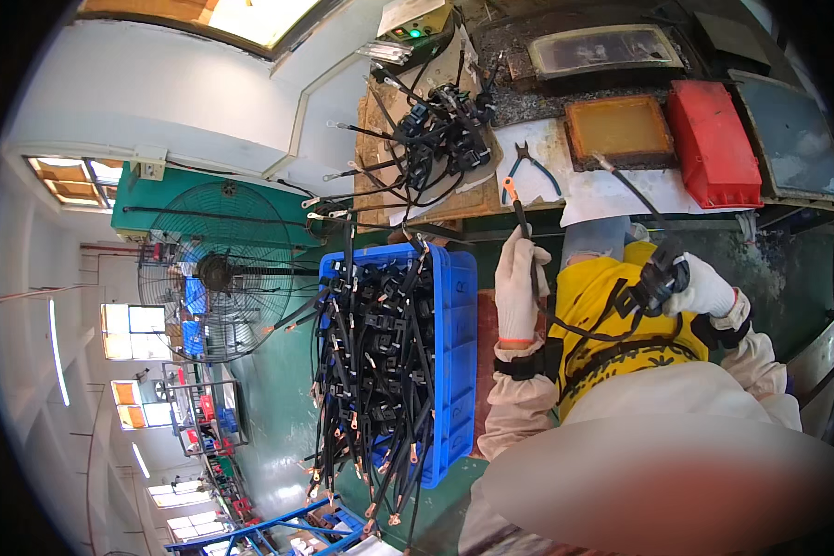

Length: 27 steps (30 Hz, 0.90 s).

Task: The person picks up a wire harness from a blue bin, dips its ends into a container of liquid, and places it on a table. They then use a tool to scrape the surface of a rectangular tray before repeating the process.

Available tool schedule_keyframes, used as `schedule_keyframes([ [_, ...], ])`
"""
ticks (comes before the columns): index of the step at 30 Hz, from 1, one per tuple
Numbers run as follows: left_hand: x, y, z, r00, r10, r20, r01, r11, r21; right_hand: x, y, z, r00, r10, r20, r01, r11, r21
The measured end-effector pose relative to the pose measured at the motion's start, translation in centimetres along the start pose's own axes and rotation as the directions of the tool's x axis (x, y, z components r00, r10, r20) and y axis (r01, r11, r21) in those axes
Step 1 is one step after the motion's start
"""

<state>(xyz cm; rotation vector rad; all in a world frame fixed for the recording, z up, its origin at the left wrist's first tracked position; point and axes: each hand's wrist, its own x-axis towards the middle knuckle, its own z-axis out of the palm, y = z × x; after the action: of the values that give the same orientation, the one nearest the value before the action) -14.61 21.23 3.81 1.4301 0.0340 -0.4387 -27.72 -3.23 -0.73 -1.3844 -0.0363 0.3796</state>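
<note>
Now, here you are at the bench, your gloved left hand wrapped around a black cable, its copper ring lug pointing up toward the bench edge. Over on the other side, your gloved right hand grips a black plastic connector in front of your yellow apron, and a slack loop of cable hangs between your 2 hands. Another lug-ended cable slants across the white paper toward your right; you can't tell where it ends. Just beyond your left hand lie the pliers, handles spread. Behind the paper sit an amber-filled tray and, beside it, a red bin. To your left, 1 tangle of black cable assemblies covers the wooden board, and below it a blue crate brims with more lugged cables.
</note>
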Motion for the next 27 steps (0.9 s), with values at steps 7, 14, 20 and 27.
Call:
schedule_keyframes([
  [7, -1.2, 0.4, 0.8, 0.997, 0.042, 0.059, -0.034, 0.991, -0.126, 0.1, 0.2, 1.1, 0.91, -0.195, -0.365, 0.245, 0.965, 0.096],
  [14, -2.6, 1.3, 1.9, 0.987, 0.01, 0.159, -0.007, 1.0, -0.019, 0.0, -0.2, 0.6, 0.887, -0.171, -0.428, 0.234, 0.967, 0.098],
  [20, -3.0, 2.3, 2.3, 0.941, -0.016, 0.339, -0.002, 0.999, 0.054, -0.2, 1.4, 0.6, 0.889, -0.085, -0.451, 0.109, 0.994, 0.028],
  [27, 0.1, -1.0, 0.6, 0.971, 0.034, 0.238, 0.092, 0.862, -0.499, -0.1, 0.4, 0.8, 0.86, -0.212, -0.464, 0.346, 0.911, 0.225],
])
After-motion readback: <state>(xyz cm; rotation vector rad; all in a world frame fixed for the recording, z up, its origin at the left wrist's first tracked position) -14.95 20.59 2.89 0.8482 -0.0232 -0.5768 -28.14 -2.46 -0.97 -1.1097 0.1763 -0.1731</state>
